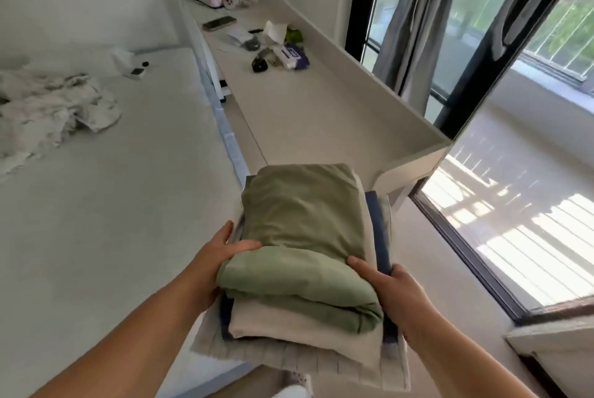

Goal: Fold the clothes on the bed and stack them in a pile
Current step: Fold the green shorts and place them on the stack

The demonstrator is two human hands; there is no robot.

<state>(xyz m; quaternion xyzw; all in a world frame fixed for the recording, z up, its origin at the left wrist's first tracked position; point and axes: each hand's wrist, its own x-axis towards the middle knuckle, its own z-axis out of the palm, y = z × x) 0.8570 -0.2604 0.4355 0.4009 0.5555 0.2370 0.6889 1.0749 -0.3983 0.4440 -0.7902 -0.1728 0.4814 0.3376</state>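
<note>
1. Left hand (pixel 210 264) is gripping the left side of the pile of folded clothes (pixel 305 272): thumb is lying on top of the green piece, fingers are curling down the side and under; fingertips hidden by cloth.
2. Right hand (pixel 397 296) is gripping the right side the same way: thumb is pressing on the green top layer, fingers are wrapping round the edge; their tips are out of sight, so can't tell how far under they are reaching.
3. Pile is sitting between the two hands, held at the corner of the bed (pixel 106 205), partly over the mattress edge and partly out over the floor (pixel 456 269).
4. Layers: olive green garment (pixel 302 224) is lying on top, beige piece (pixel 299 330) under it, dark blue cloth (pixel 381 221) is showing at the right edge by the right-hand fingers, light grey pleated piece (pixel 244 356) at the bottom.
5. Far from the left fingers, a crumpled white garment (pixel 54 108) is lying unfolded on the bed.
6. Beyond the pile, a long white bench (pixel 321 102) is running along the window (pixel 482 28), carrying a phone (pixel 219 23) and small clutter at its far end.
</note>
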